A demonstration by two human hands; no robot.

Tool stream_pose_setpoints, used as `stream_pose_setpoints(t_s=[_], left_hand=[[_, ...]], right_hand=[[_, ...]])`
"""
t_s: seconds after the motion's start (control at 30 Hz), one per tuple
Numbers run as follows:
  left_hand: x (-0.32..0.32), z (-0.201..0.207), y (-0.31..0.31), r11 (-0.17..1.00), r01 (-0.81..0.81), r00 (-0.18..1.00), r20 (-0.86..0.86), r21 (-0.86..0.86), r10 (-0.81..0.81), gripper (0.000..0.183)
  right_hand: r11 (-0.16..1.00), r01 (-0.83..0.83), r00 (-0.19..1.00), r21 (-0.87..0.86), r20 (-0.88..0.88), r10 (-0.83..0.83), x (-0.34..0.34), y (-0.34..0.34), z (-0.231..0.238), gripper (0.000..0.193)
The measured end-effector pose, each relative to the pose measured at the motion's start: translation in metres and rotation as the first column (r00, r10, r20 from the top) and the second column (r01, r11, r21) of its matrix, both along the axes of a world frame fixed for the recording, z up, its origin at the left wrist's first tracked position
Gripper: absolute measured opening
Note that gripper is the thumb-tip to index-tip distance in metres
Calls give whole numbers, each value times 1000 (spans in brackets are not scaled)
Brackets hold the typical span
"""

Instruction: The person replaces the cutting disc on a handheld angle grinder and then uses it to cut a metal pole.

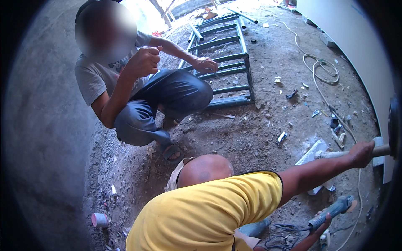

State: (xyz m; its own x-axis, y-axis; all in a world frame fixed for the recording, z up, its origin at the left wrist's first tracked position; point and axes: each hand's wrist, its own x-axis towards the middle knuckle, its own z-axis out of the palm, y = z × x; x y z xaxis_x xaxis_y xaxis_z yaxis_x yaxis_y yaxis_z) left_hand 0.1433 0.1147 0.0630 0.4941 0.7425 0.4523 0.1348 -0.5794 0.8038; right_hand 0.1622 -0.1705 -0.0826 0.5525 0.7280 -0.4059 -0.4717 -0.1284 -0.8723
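My left arm, in a yellow sleeve, reaches across to the right. My left hand [362, 154] is closed around the pale handle [335, 154] of a hammer, whose large dark head [394, 127] is partly lost in the picture's dark rim. Lower down, my right hand [324, 224] grips the body of a blue-green angle grinder [333, 212] with an orange-brown disc [354, 205]. Its dark cord [287, 227] loops on the ground to the left. My bent knee [205, 169] shows in front of the sleeve.
A co-worker [146, 100] squats at the left by a grey wall [46, 125], one fist raised. Beyond lies a green ladder-like metal frame [250, 79]. A pale cable [320, 62] runs along the right beside a white panel [356, 46]. Debris litters the dirt; a pinkish cup [99, 220] lies lower left.
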Motion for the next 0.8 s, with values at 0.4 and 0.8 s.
stream_pose_setpoints(t_s=[0.4,0.8], left_hand=[[6,-11,1,1000,8,1000,26,8,-8,22],[11,-29,12,881,95,976,-217,463,8,22]], right_hand=[[999,-43,999,-26,-5,43,-9,10,-2,55],[1000,-28,984,-10,-179,26,16,-69,-18,57]])
